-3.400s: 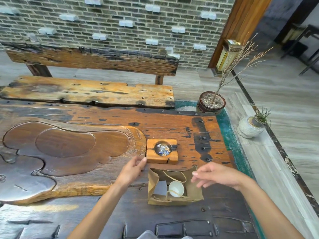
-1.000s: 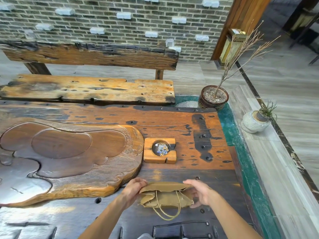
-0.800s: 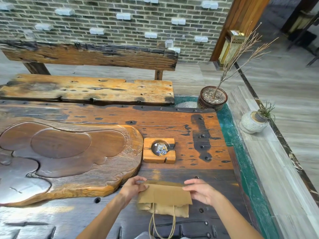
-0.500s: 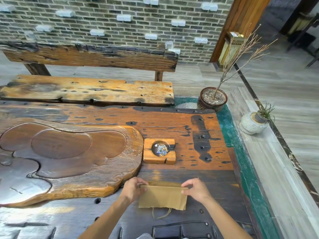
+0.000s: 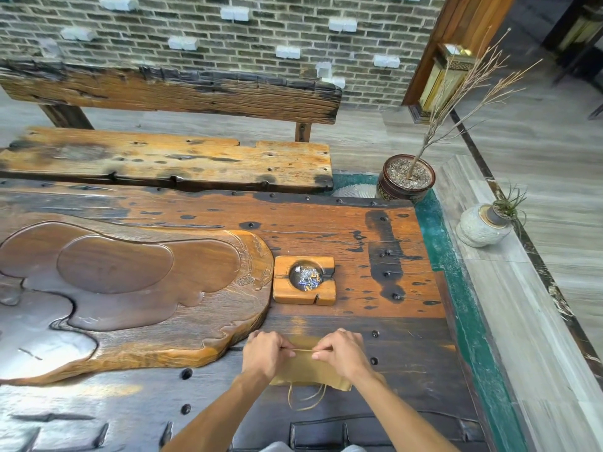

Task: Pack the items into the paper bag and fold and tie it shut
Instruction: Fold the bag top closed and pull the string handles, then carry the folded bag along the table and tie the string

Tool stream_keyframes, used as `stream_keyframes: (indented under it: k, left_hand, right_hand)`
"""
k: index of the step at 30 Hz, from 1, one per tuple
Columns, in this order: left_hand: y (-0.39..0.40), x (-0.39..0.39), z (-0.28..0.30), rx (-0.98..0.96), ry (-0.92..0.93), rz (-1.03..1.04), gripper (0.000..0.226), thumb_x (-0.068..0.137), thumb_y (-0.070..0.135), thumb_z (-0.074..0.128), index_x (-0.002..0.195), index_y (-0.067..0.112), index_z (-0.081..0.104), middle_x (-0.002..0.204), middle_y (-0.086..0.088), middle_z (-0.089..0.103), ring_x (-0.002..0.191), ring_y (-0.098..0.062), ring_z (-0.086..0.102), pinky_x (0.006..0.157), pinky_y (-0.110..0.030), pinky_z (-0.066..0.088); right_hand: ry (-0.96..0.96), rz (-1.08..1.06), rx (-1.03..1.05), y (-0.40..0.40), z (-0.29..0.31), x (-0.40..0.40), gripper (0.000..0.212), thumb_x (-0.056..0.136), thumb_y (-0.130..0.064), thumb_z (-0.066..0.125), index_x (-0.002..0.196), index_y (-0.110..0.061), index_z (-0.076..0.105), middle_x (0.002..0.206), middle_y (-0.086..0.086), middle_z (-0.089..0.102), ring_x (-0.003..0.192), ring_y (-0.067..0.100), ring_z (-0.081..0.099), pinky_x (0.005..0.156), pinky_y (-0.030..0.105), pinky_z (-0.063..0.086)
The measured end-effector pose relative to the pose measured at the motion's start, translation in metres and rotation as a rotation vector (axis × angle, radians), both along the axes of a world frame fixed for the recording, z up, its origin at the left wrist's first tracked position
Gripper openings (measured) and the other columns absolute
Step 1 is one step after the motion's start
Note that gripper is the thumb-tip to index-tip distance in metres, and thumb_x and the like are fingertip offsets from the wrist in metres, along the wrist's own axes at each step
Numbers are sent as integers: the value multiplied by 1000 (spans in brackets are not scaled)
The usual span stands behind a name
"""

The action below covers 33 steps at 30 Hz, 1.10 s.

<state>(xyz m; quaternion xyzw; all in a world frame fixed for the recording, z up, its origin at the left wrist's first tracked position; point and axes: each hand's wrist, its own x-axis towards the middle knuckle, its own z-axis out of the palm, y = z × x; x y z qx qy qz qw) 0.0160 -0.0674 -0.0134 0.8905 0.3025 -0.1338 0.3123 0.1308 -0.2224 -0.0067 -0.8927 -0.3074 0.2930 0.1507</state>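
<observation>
Fingers of left hand pinched shut on one end of a thin cord; fingers of right hand pinched likewise on the other end. Cord drawn taut and level between them, presumably to cinch the fold before knotting. Both hands resting down on the paper bag, probably to pin the flap flat so it cannot spring open. Bag lying folded and flattened on the dark planks of the table, close to the near edge and toward the right side. Second cord loop trailing slack from under the bag toward the near edge, untouched. No loose items beside the bag, so packing likely finished and tying in hand. Wooden ashtray farther in, apart from the bag; carved tea tray spreading toward the left edge.
</observation>
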Motion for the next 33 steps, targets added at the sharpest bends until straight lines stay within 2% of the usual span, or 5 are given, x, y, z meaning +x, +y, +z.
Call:
stream_keyframes:
  k: [10,16,23,27,33]
  left_hand:
    - [20,-16,2,-129,11,128,2,77,37,77,76,37,78,92,12,78,92,-7,66,71,-24,41]
    - [35,-24,-13,-320,-36,193,35,67,23,86,44,40,67,57,17,71,62,6,64,65,-21,51]
    - [23,-33,-25,-538,-128,478,11,69,2,84,67,13,81,69,5,75,67,-4,66,59,-4,47]
    - [28,-29,-22,-554,-187,539,12,71,3,83,65,-3,73,66,-1,67,64,-12,59,55,-7,45]
    - [53,-11,10,-599,-312,442,32,80,8,76,55,17,58,57,7,54,62,-13,49,63,-28,41]
  right_hand:
    - [117,-210,30,-43,-3,21,15,74,-36,82,89,-33,81,98,-15,77,100,3,60,87,20,44]
    - [221,-344,104,-54,-6,20,15,75,-25,83,87,-33,79,97,-10,77,95,3,66,86,20,44]
    - [355,-538,215,-63,-18,10,26,73,-10,83,79,-33,74,92,-11,76,93,8,68,83,25,46]
    - [420,-717,300,-59,-14,12,15,71,-1,84,74,-14,76,74,-3,77,77,18,68,71,23,51]
    - [394,-748,427,-45,17,33,30,69,-14,88,93,-4,74,94,6,76,90,20,69,78,23,51]
